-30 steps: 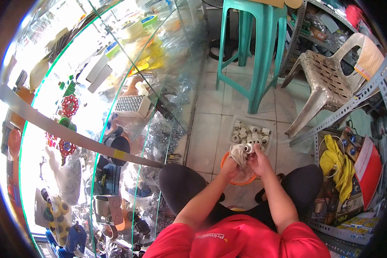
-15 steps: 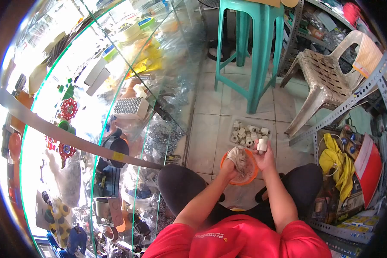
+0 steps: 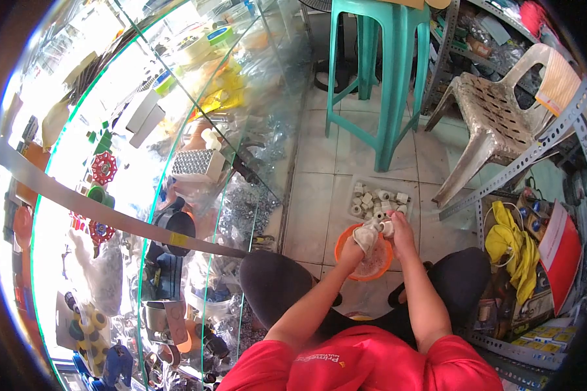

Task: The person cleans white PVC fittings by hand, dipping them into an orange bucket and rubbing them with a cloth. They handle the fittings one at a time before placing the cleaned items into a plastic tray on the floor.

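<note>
My left hand is closed on a wet, off-white cloth above an orange basin of sudsy water. Close beside it, my right hand grips a white pipe fitting. The cloth and the fitting meet, or nearly so; their exact contact is too small to make out. Just beyond my hands, a clear plastic tray on the floor holds several more white fittings.
A glass display case full of hardware runs along my left. Ahead stands a green plastic stool. To the right are a worn plastic chair, metal shelving and a yellow cloth.
My right hand has tilted and brought the fitting left and down to the cloth. My left hand has raised the cloth slightly to the right, toward the fitting.
</note>
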